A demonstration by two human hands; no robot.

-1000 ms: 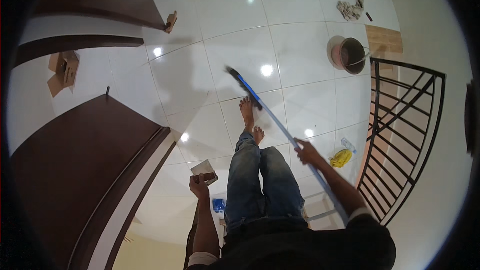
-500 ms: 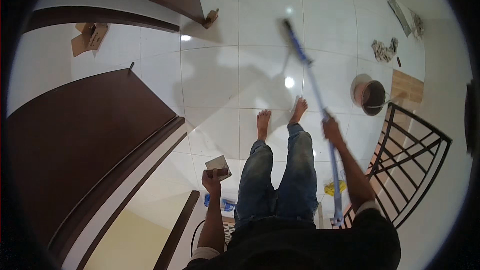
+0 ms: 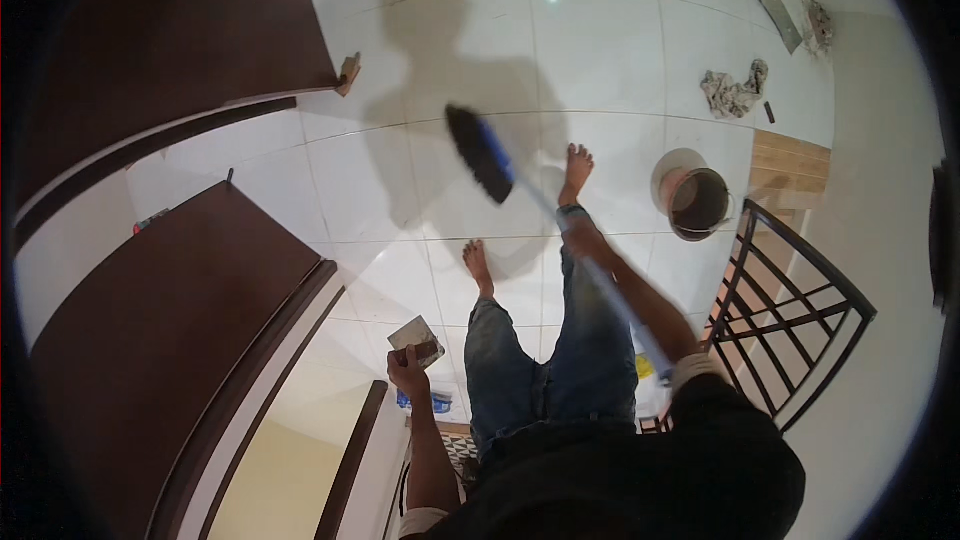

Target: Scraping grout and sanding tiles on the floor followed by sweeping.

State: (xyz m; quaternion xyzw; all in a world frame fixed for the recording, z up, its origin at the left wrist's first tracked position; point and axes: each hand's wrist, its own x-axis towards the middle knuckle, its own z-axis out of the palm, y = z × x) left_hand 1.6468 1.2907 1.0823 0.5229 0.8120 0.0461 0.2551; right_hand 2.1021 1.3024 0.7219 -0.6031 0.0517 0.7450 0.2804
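Note:
My right hand (image 3: 588, 243) is wrapped round the pale blue shaft of a push broom (image 3: 483, 153), in front of my right thigh. The broom's blue head with dark bristles is over the white tiles ahead of my feet, and I cannot tell whether it touches them. Its shaft runs back beside my right forearm. Low on the left, my left hand (image 3: 408, 372) is closed round the brown handle of a flat, pale trowel-like tool (image 3: 414, 338) with a squarish blade.
A bucket (image 3: 699, 204) stands right of my feet, near a black metal railing (image 3: 800, 310) and stairs. Farther off lie a crumpled rag (image 3: 735, 92) and a grey strip (image 3: 773, 10). Brown doors (image 3: 190, 280) stand on the left, one with a wooden block (image 3: 348, 74) at its corner.
The broom's head has swung left and nearer, with my right hand moving left too. My feet have shifted apart and the view has turned. My left hand still holds the trowel-like tool.

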